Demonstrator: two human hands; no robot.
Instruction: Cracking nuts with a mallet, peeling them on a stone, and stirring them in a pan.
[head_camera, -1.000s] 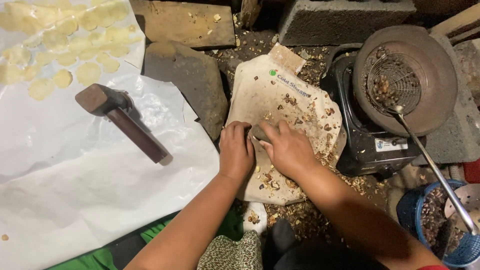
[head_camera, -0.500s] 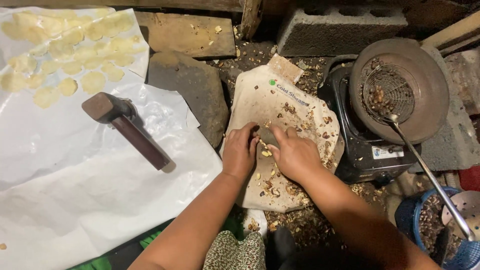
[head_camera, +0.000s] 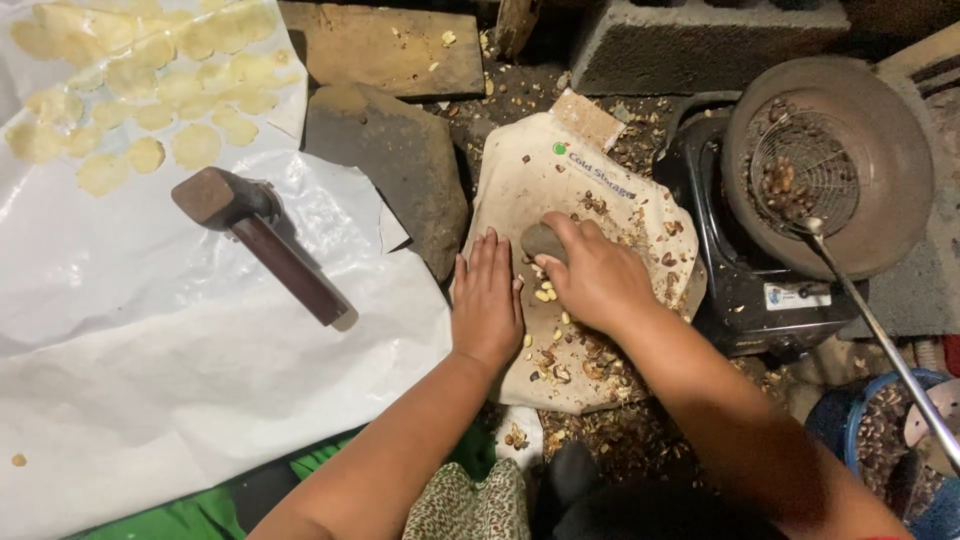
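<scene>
Grey, rounded stone (head_camera: 541, 240) sits at mid-frame under the right hand (head_camera: 598, 278), whose fingers curl closed around it. Just left, the left hand (head_camera: 487, 300) lies flat, fingers together, on a cream plastic sack (head_camera: 590, 160) strewn with pale kernels (head_camera: 545, 294) and brown shells. Right of the sack's edge, close by, stands a black stove (head_camera: 745, 285) bearing a round pan (head_camera: 880, 200). White plastic sheeting (head_camera: 150, 390) with a brown wooden mallet (head_camera: 262, 243) fills the left of the frame.
</scene>
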